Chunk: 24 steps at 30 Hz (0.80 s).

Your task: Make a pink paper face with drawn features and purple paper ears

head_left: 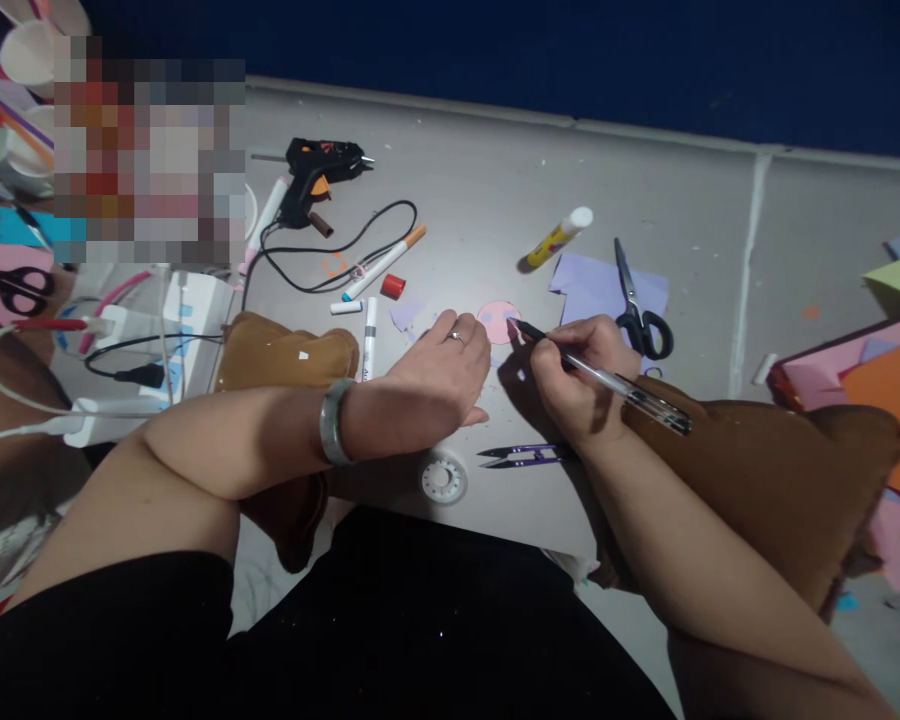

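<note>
A gel pen with a clear barrel is gripped in my right hand, its dark tip at the right part of a pink paper circle. Two purplish spots show on that circle. My left hand rests palm down beside the circle's lower left edge, fingers bent and thumb apart; its fingertips are partly hidden. Purple paper lies past my right hand, with black-handled scissors on it. Nearer me are thread snips and a white tape roll.
A black glue gun and its looped cord lie at back left, near markers and a red cap. A glue stick stands behind the purple paper. Brown cushions flank my arms. A power strip is left; coloured paper is right.
</note>
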### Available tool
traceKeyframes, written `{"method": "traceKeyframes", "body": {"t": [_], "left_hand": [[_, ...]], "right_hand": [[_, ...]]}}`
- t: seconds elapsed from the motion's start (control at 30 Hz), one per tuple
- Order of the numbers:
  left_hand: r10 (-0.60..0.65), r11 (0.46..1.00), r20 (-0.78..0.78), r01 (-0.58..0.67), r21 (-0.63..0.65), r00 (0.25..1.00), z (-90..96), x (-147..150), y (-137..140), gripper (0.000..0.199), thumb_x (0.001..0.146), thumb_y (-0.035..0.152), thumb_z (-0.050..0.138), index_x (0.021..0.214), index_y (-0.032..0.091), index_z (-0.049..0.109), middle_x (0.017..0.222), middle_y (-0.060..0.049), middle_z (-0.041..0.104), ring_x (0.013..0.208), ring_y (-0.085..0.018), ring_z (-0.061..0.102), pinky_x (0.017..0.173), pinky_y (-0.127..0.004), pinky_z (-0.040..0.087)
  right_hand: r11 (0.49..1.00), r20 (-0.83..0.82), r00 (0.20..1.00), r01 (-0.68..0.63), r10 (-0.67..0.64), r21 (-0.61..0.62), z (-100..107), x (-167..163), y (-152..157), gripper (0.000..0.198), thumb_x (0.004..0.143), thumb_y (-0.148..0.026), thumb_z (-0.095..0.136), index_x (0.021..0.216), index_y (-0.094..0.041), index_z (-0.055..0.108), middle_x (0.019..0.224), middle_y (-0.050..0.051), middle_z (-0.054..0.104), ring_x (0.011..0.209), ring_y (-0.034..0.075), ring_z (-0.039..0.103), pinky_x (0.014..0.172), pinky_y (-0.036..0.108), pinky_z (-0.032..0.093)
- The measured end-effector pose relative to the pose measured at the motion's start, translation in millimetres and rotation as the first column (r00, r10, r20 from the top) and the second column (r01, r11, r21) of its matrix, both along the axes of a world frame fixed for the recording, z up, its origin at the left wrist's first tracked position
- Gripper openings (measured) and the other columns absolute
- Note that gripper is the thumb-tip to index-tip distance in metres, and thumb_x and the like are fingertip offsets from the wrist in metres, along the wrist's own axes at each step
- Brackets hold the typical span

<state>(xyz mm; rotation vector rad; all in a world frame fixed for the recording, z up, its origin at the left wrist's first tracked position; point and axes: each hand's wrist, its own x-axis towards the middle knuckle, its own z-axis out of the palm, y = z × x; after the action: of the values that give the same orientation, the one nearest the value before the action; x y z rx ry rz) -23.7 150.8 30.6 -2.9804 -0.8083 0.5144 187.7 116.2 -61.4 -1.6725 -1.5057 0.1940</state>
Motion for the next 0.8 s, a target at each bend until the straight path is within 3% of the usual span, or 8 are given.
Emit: {"method": "traceKeyframes", "body": {"t": [0.3, 0.53, 0.8], "left_hand": [[-0.019, 1.000, 0.006, 0.019, 0.016, 1.000, -1.1, -0.4, -0.2, 0.076, 0.116, 0.057, 0.055, 0.157, -0.006, 0.062, 0.165, -0.033, 0.064, 0.150, -0.041, 0.062, 0.126, -0.049, 0.042], [-0.029, 0.999, -0.006, 0.029, 0.018, 1.000, 0.1, -0.5, 0.3, 0.080, 0.117, 0.059, 0.053, 0.159, -0.009, 0.058, 0.166, -0.034, 0.062, 0.151, -0.042, 0.062, 0.126, -0.048, 0.043], [0.002, 1.000, 0.018, -0.001, -0.016, 1.000, 0.7, -0.7, 0.1, 0.073, 0.116, 0.054, 0.055, 0.158, -0.006, 0.061, 0.166, -0.033, 0.063, 0.151, -0.041, 0.060, 0.128, -0.049, 0.041]], "right_hand": [[0.999, 0.042, 0.999, -0.012, 0.010, 0.050, -3.4, -0.9, 0.3, 0.011, 0.086, -0.035, 0.070, 0.085, -0.029, 0.060, 0.070, 0.001, 0.065, 0.062, 0.023, 0.062, 0.064, 0.041, 0.058], [1.000, 0.088, 0.996, -0.005, 0.003, 0.016, -4.3, 0.6, 0.6, 0.012, 0.086, -0.037, 0.069, 0.085, -0.029, 0.060, 0.073, 0.002, 0.066, 0.067, 0.023, 0.065, 0.069, 0.041, 0.060], [0.999, 0.057, 0.998, 0.036, -0.035, -0.003, 1.6, -4.1, 2.3, 0.014, 0.084, -0.040, 0.066, 0.080, -0.031, 0.057, 0.068, 0.002, 0.066, 0.063, 0.023, 0.062, 0.063, 0.040, 0.057]]}}
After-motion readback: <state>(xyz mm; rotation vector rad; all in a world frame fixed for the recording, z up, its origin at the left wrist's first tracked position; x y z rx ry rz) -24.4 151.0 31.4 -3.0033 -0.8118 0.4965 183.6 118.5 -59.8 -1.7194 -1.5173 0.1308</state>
